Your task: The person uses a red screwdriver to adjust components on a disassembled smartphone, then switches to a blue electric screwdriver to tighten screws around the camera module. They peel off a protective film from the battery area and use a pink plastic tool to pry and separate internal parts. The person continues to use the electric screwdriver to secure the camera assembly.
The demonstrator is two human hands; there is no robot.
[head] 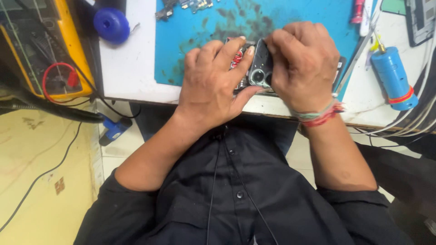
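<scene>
Pinching a dark phone camera module [260,68] from both sides: left hand [213,86] fingers curled narrow on its left edge, right hand [302,68] fingers clamped over its top right. Held just above an opened phone [238,59] on the blue work mat [190,31], near the bench's front edge. Hands cover most of the phone. Blue cylinder [393,77] well off right, blue knob [111,25] and yellow meter [41,50] left. White bench [127,68], pale tiled floor [45,181] below.

A blue mat [200,27], blue cylinder [393,77], blue knob [111,24] and yellow meter [45,50] sit around.
</scene>
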